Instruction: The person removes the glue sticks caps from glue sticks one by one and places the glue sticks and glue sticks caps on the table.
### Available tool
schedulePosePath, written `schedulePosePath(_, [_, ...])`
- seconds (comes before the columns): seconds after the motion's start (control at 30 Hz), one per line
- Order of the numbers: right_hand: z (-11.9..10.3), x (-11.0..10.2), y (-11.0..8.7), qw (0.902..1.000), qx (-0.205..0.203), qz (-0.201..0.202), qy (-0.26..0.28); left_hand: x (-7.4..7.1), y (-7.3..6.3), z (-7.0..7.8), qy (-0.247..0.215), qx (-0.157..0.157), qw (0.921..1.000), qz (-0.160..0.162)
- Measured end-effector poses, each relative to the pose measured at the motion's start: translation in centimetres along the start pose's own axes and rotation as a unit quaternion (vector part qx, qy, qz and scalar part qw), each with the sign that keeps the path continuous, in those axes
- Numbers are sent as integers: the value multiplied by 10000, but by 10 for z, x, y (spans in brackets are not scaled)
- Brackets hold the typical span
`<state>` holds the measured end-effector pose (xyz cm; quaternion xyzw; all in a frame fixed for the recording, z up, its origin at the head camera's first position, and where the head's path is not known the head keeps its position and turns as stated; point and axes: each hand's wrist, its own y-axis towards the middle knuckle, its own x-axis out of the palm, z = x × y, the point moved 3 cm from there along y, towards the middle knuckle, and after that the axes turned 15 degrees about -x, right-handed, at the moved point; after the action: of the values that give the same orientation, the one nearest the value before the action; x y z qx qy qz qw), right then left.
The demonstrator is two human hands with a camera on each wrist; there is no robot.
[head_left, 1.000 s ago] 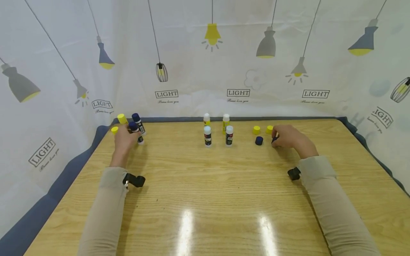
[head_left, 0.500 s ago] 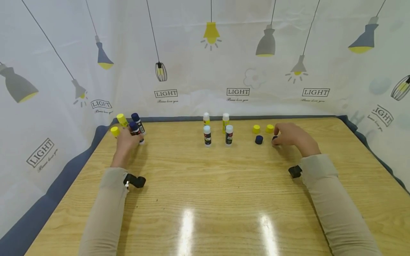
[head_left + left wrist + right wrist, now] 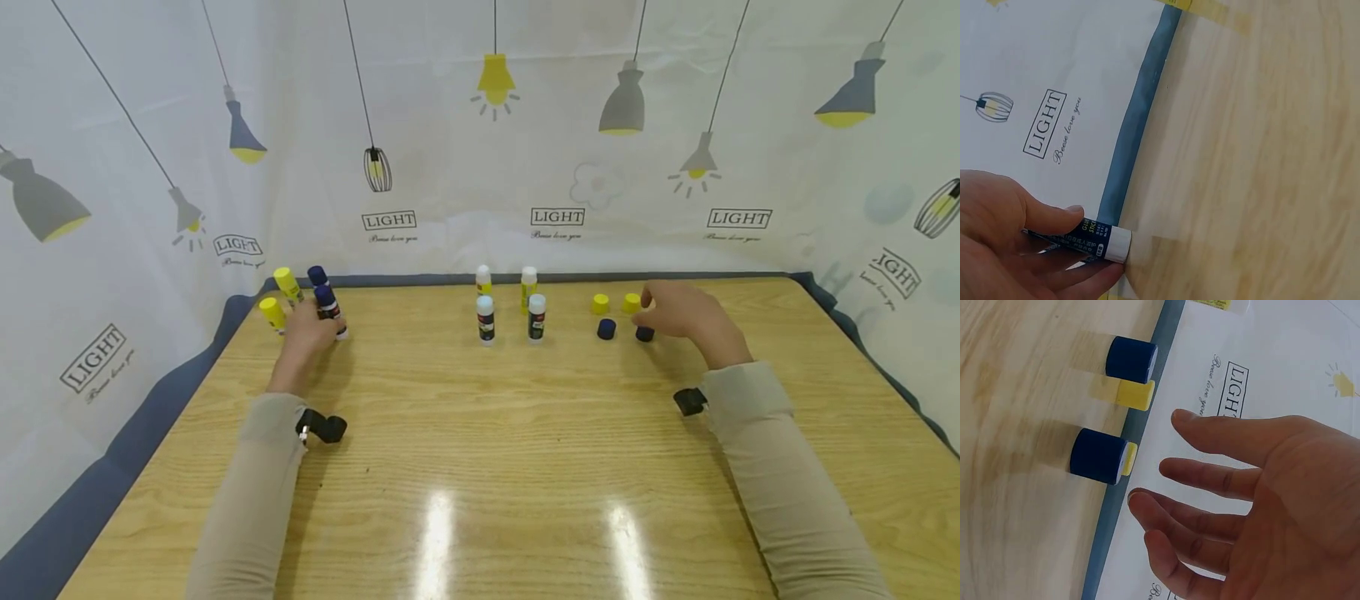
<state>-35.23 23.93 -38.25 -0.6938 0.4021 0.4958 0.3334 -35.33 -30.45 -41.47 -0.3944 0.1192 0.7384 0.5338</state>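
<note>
At the back left, my left hand (image 3: 303,335) grips a dark blue glue stick (image 3: 327,302) between thumb and fingers. In the left wrist view its printed label and white base (image 3: 1118,244) show past the thumb; the fingers hide its other end. Just behind stands a second dark blue glue stick (image 3: 317,276), partly hidden. Two yellow glue sticks (image 3: 272,314) are left of the hand. My right hand (image 3: 681,311) hovers with loosely bent, empty fingers beside a dark blue cap (image 3: 644,334). The right wrist view shows a gap between fingers and that cap (image 3: 1099,456).
Another dark blue cap (image 3: 606,329) and two yellow caps (image 3: 601,304) stand close to it. Several white-topped glue sticks (image 3: 486,321) stand upright at the middle back of the wooden table (image 3: 495,433). A printed cloth (image 3: 450,167) hangs behind.
My right hand has let go of the dark blue cap and risen slightly off it. My left hand has drawn the dark blue glue stick slightly right, apart from its neighbours.
</note>
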Motion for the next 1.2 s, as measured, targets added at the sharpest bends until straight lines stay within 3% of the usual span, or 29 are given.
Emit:
schedulePosePath(0.33, [-12,-4,-3,9998,-156,56,-124,11,-13,19,47,262,9983,-514])
schedulePosePath(0.67, [-26,-12,-4,9975,-607,211,305,36,-25,42,458,1066,9927,-331])
schedulePosePath(0.9, [-34,-15,-3,9956,-738,325,478,48,-43,55,332,1629,9859,-200])
schedulePosePath(1.2, [-41,-16,-4,9942,-877,319,541,63,-67,72,69,2027,9790,-210])
